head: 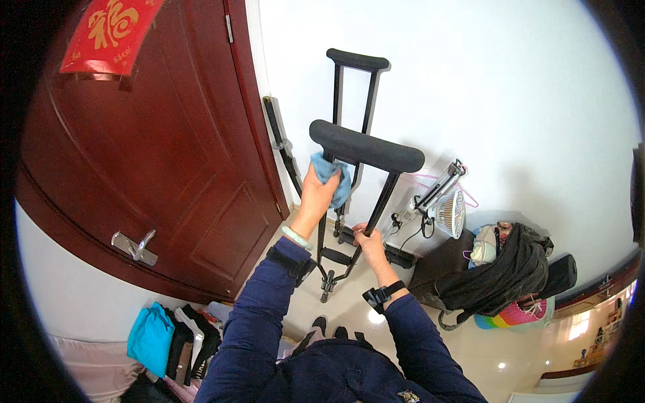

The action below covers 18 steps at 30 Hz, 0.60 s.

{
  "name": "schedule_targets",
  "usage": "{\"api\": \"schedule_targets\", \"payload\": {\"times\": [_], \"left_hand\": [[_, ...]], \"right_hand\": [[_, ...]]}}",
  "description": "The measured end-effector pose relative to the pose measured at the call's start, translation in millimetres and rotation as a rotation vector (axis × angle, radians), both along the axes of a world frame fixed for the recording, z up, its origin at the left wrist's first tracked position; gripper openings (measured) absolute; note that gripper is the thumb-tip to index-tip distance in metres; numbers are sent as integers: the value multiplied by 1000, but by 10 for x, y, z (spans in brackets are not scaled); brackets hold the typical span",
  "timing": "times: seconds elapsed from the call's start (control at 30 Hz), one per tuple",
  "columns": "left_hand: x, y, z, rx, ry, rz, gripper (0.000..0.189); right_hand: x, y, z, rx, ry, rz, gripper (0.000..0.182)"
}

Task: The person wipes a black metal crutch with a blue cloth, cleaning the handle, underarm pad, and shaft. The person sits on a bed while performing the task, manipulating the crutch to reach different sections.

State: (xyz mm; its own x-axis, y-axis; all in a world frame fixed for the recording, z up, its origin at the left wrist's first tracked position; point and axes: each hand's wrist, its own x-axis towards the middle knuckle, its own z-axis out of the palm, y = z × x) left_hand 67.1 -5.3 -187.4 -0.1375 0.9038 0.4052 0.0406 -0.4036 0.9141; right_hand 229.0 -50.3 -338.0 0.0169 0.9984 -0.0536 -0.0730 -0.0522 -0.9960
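Observation:
A black crutch with a padded underarm rest [367, 145] stands upright before me. My left hand [322, 189] presses a blue cloth [340, 189] around the crutch's left upright, just under the pad. Lower down, my right hand [370, 244] grips the right upright. The crutch's handgrip [336, 256] lies between the two uprights, below my hands. Behind it, a second black crutch [359, 60] leans against the white wall.
A dark red wooden door [176, 126] with a metal handle [136, 248] is at left. By its frame leans a black stick-like object [277, 131]. To the right are a lamp-like device [450, 214], a black bag [509, 272] and a rainbow-coloured basket [499, 317]. Folded clothes [151, 337] lie lower left.

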Motion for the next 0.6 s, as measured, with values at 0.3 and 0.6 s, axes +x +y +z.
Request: {"api": "schedule_targets", "payload": {"times": [0.3,0.6], "left_hand": [[-52,-171,-1757,-259,-133,-94,16],[-95,-658,-2360,-560,-435,-328,16]], "right_hand": [[14,-32,19,40,-27,-6,8],[53,-121,-43,71,4,34,8]]}}
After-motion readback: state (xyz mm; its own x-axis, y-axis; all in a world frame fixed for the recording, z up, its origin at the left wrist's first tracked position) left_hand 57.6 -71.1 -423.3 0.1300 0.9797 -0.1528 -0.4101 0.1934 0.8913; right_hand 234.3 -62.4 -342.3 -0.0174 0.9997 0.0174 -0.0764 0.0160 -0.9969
